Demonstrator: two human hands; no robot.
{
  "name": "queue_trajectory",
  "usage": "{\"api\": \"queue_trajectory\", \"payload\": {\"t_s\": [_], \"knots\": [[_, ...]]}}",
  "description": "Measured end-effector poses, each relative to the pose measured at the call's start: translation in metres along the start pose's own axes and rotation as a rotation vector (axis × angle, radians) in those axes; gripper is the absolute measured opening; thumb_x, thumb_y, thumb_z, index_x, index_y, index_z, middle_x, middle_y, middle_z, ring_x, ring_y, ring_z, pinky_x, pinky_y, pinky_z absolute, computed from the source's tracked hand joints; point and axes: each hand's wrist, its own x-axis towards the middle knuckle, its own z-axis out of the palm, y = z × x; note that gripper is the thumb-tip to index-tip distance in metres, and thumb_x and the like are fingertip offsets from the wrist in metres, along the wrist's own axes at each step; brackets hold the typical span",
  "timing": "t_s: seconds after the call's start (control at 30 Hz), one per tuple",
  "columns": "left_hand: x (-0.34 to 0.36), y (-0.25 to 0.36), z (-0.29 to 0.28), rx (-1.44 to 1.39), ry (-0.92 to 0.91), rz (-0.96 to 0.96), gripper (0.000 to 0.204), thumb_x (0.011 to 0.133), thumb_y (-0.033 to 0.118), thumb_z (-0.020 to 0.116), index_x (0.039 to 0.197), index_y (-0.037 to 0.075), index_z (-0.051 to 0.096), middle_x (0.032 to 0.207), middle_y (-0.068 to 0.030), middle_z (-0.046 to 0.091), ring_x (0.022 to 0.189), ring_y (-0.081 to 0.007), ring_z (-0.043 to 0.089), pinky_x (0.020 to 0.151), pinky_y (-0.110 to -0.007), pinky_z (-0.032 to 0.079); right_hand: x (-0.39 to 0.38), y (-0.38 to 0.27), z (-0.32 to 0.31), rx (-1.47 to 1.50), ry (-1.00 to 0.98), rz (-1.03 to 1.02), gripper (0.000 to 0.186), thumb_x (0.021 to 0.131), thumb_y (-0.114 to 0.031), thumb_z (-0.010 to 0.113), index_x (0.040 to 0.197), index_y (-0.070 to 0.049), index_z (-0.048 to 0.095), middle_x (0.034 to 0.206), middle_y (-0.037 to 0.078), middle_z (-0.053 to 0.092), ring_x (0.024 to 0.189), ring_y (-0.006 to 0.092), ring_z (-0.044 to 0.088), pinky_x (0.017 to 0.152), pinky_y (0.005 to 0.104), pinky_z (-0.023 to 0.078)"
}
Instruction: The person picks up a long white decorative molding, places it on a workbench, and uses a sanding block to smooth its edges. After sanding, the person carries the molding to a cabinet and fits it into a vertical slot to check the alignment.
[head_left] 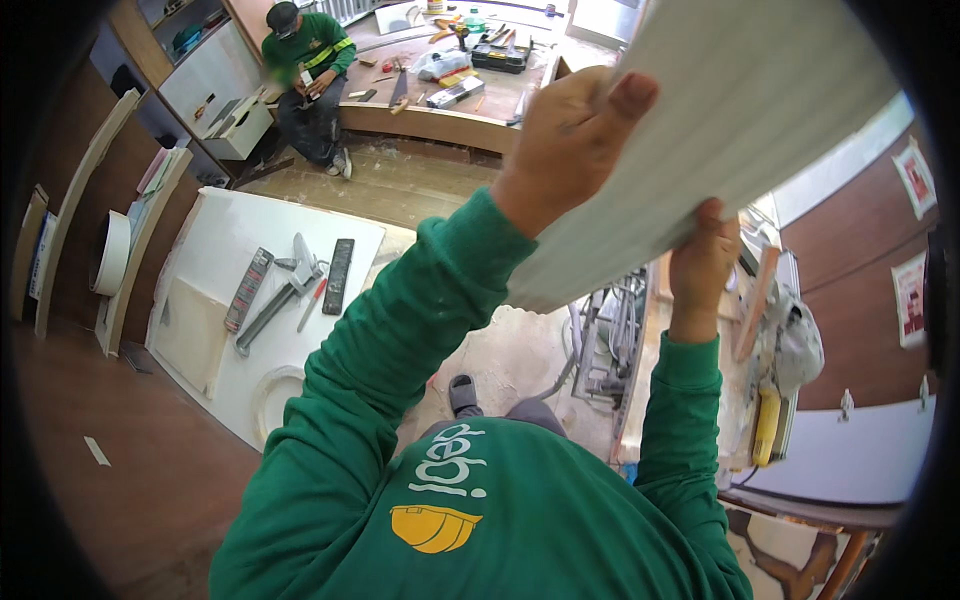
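A long, pale white-grey board (740, 130) is held up at a slant in front of me, running off the top of the head view. My left hand (570, 145) is closed on its left edge, with the thumb showing across the near face. Lower down, my right hand (705, 265) grips the opposite edge, its thumb on the face and its fingers mostly hidden behind. To the left, on a white-topped table (205, 235), lie a grey metal clamp-like tool (280, 290), a thin red-tipped stick (312, 305) and two narrow dark blocks (340, 275).
A seated co-worker (310, 80) in green is near a far workbench (400, 115), which bears a handsaw (400, 88), a drill (460, 35) and a black toolbox (503, 52). Right of me, grey metal parts (610, 340) and a yellow-handled tool (766, 425) crowd another surface. Wooden shelves (140, 230) stand left.
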Motion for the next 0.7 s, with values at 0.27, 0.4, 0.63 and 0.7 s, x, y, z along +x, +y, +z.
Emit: {"api": "queue_trajectory", "payload": {"t_s": [0.27, 0.4, 0.63, 0.7], "knots": [[0.036, -0.128, -0.027, 0.345, 0.021, 0.089, 0.050, 0.109, 0.042, 0.046, 0.077, 0.004, 0.053, 0.067, -0.0122, 0.039, 0.060, -0.0217, 0.037, 0.055, -0.038, 0.038, 0.149, -0.010, 0.028, 0.332, 0.109, -0.044, 0.058, 0.104, -0.042, 0.058, 0.137, 0.006, 0.052, 0.134, 0.014, 0.061, 0.121, 0.0253, 0.059, 0.107, 0.0408, 0.046], [0.018, -0.210, -0.067, 0.455, 0.064, -0.056, 0.054, 0.107, 0.050, 0.043, 0.084, 0.005, 0.062, 0.075, -0.0190, 0.059, 0.068, -0.0403, 0.060, 0.061, -0.045, 0.046, 0.247, 0.017, 0.022, 0.511, 0.146, -0.049, 0.049, 0.109, -0.038, 0.047, 0.139, 0.000, 0.053, 0.134, 0.011, 0.061, 0.123, 0.0262, 0.056, 0.108, 0.0420, 0.044], [-0.020, -0.312, -0.145, 0.975, 0.214, -0.310, 0.056, 0.107, 0.051, 0.038, 0.081, 0.008, 0.060, 0.077, -0.0189, 0.061, 0.073, -0.0434, 0.061, 0.063, -0.051, 0.047, 0.391, 0.051, 0.027, 0.503, 0.158, -0.027, 0.050, 0.110, -0.038, 0.046, 0.140, 0.002, 0.052, 0.137, 0.014, 0.059, 0.121, 0.0280, 0.058, 0.108, 0.0446, 0.047], [-0.038, -0.340, -0.157, 1.084, 0.194, -0.501, 0.054, 0.107, 0.051, 0.039, 0.084, 0.009, 0.065, 0.082, -0.0196, 0.065, 0.077, -0.0445, 0.063, 0.066, -0.054, 0.048, 0.411, 0.061, 0.047, 0.361, 0.246, -0.081, 0.052, 0.110, -0.038, 0.047, 0.140, 0.004, 0.052, 0.137, 0.015, 0.059, 0.121, 0.0281, 0.058, 0.106, 0.0442, 0.048]]}}
